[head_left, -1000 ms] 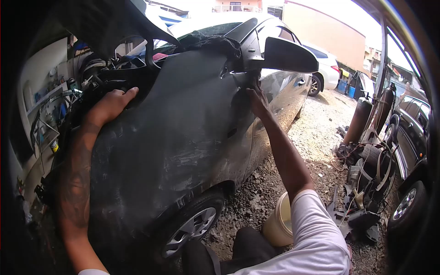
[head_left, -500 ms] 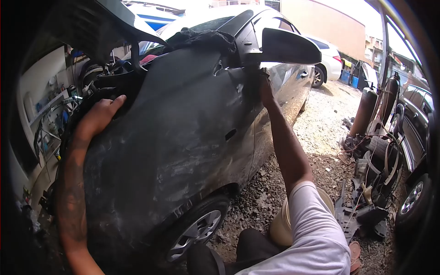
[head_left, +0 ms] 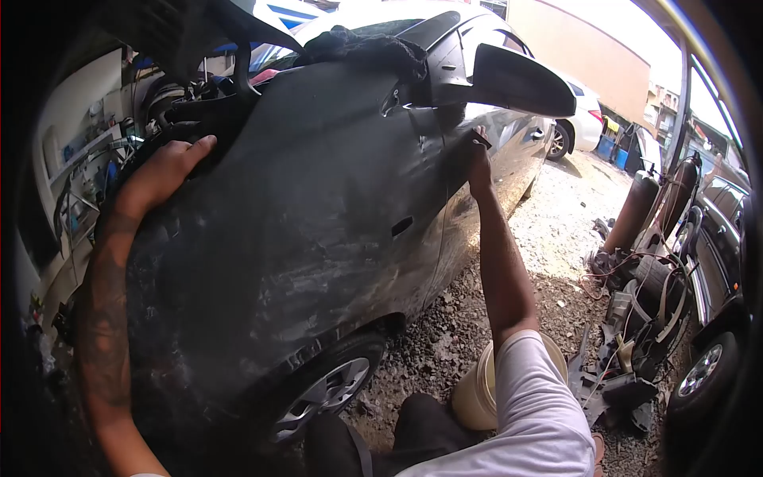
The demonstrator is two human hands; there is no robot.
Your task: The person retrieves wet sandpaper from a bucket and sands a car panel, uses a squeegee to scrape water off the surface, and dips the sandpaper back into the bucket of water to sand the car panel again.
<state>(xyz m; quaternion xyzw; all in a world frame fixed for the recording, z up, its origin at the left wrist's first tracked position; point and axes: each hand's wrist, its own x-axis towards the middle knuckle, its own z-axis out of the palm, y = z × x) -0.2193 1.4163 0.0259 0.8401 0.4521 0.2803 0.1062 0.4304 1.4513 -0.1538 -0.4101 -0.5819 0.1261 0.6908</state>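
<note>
Dark, dull-surfaced and streaked with pale smears, the car's front fender [head_left: 294, 207] fills the middle of my view. My left hand [head_left: 168, 171] is hooked over the fender's upper edge beside the engine bay, its thumb showing and its other fingers mostly hidden behind the edge. Below the side mirror [head_left: 520, 83], my right hand [head_left: 480, 168] is closed around a small dark flat piece [head_left: 481, 140], close to the front door panel [head_left: 453, 230]. I cannot make out what kind of piece it is. A black cloth [head_left: 366, 52] lies at the windshield base.
A pale bucket [head_left: 475, 389] stands on gravel by my right leg. The front wheel [head_left: 330, 397] is below the fender. To the right are gas cylinders [head_left: 633, 211], scattered scrap parts [head_left: 628, 366] and another dark car [head_left: 715, 238]. The raised hood [head_left: 262, 24] hangs at upper left.
My right hand has moved down and slightly right, away from the mirror's base, still closed on the dark piece. My left hand keeps its place on the fender edge. The view has shifted slightly.
</note>
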